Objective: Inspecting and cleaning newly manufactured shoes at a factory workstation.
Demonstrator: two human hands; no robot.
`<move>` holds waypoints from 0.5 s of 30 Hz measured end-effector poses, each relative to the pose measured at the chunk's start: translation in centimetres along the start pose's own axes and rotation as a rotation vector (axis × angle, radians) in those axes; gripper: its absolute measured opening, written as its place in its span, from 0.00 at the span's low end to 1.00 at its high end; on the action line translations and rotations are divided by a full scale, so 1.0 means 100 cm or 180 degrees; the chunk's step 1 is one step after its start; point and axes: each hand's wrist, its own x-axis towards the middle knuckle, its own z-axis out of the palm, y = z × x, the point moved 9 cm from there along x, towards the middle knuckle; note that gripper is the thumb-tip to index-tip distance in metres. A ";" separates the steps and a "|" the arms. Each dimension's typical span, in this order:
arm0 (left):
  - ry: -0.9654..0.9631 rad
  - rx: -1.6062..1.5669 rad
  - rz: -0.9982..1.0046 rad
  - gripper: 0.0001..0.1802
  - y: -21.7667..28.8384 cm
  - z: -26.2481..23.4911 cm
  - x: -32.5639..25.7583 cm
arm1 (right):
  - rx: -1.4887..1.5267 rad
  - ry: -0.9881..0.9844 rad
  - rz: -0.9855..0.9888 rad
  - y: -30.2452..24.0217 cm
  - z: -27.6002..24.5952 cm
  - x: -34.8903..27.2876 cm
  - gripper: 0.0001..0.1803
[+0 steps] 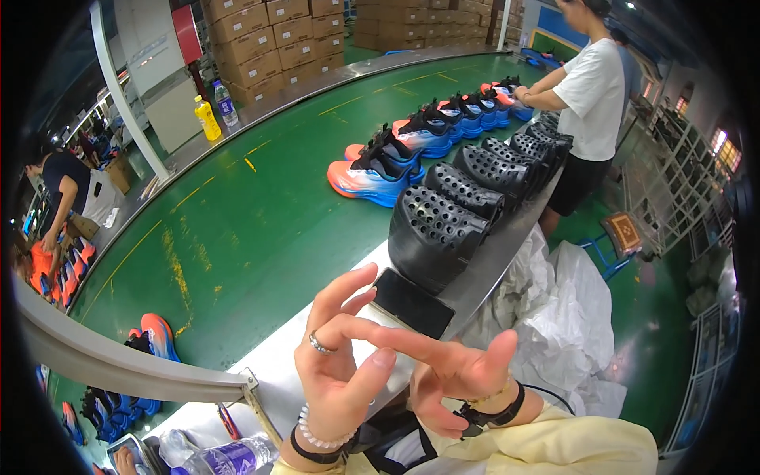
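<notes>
My left hand (pixel 336 360) is raised in front of me, fingers apart, with a ring and a beaded bracelet on it. Beside it my right hand (pixel 467 372) has its index finger stretched toward the left one, the two seeming to touch or overlap; its thumb points up and its lower fingers bend. I see nothing in either hand. Just beyond them a flat black rectangle like a phone (pixel 412 305) lies on the metal ledge (pixel 293 336). Behind it begins a row of black perforated clogs (pixel 435 229). Alongside runs a line of orange, white and blue sneakers (pixel 372 178).
A green conveyor belt (pixel 261 206) curves past me. A person in a white shirt (pixel 594 95) handles sneakers at the far right; another person (pixel 67 186) works at left. Grey metal bar (pixel 127 356), plastic bottle (pixel 229 457), white sacks (pixel 554 309), blue-framed stool (pixel 621 237) stand around.
</notes>
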 end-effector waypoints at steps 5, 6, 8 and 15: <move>0.0103 0.0220 0.0201 0.07 0.009 0.000 0.000 | 0.0311 -0.0160 -0.0055 -0.004 0.001 -0.002 0.74; 0.0234 0.0367 0.0331 0.04 0.014 -0.002 0.001 | 0.0401 -0.0219 -0.0092 -0.005 0.001 -0.002 0.74; 0.0361 0.0508 0.0455 0.02 0.020 -0.003 0.002 | 0.0490 -0.0267 -0.0131 -0.003 -0.002 -0.002 0.75; 0.0297 -0.0251 -0.0130 0.03 -0.003 0.002 0.009 | 0.2555 -0.1611 -0.0679 -0.018 0.042 0.006 0.66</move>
